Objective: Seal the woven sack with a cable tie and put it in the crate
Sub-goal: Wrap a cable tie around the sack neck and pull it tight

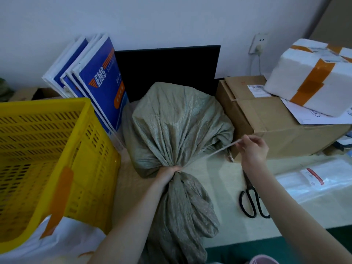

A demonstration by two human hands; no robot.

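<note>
Black-handled scissors (252, 201) are laid flat on the table (224, 216). A brown cardboard box (266, 121) is placed at the right rear, with a taped white foam box (312, 77) stacked on it. Blue-and-white envelopes (91, 82) are leaned against the wall beside a black panel (167, 69). A wall socket (259, 43) is fitted above.

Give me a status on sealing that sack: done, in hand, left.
Done: the woven sack has its neck gathered and the cable tie looped round it. In hand: the left hand grips the neck while the right hand pulls the tie's tail outward. Left: the sack is not yet in the yellow crate; the scissors lie on the table.
</note>
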